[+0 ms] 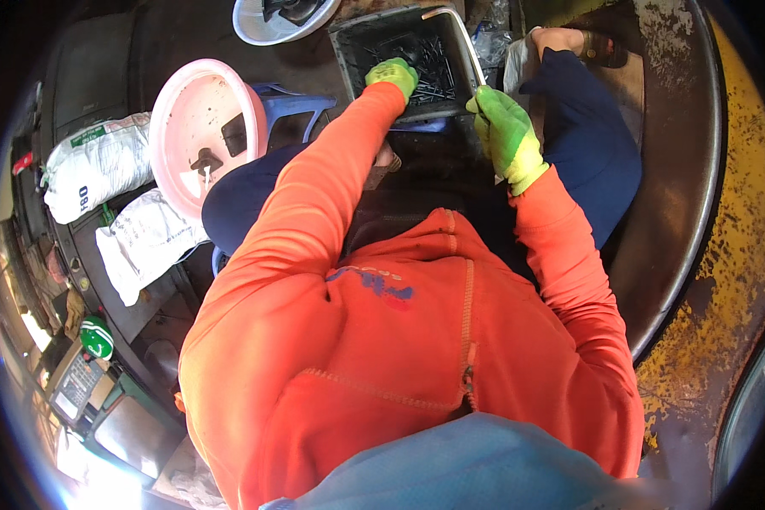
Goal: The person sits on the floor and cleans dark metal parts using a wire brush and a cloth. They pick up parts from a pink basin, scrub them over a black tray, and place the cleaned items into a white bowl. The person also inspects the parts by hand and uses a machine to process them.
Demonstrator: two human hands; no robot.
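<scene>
**Gloved hands at a dark rectangular bin (440, 110)**

Clasped near its lower end in the right hand (506, 136), in a green-and-yellow glove: a bent metal rod (468, 47), pale and slender, slanting up and leftward past the bin's right wall, with its hooked tip over the far rim; lowered into the bin, in a matching glove: the left hand (393, 78), with fingertips hidden from above, hence impossible to tell whether empty or grasping; around and beyond it, heaped loosely on the bin's floor: thin dark pieces (433, 68), too small to identify singly.

Just right of the bin: crumpled clear plastic (493, 42), and beyond it a foot (561, 40) below a navy trouser leg (586, 153); left of the bin: a blue plastic stool (297, 109), partly behind a pink basin (163, 127) containing a black squarish piece (235, 134) and a dark piece with a white stem (205, 160); at the upper edge: a pale basin (255, 30) with dark contents; farther left: two white printed sacks (98, 170); toward the lower left: a green helmet (96, 337) with white stripes; in the foreground: an orange zipped jacket (399, 340) and a blue cloth (433, 467); along the right: a worn yellow surface (722, 280), patchy with dark spots.
</scene>
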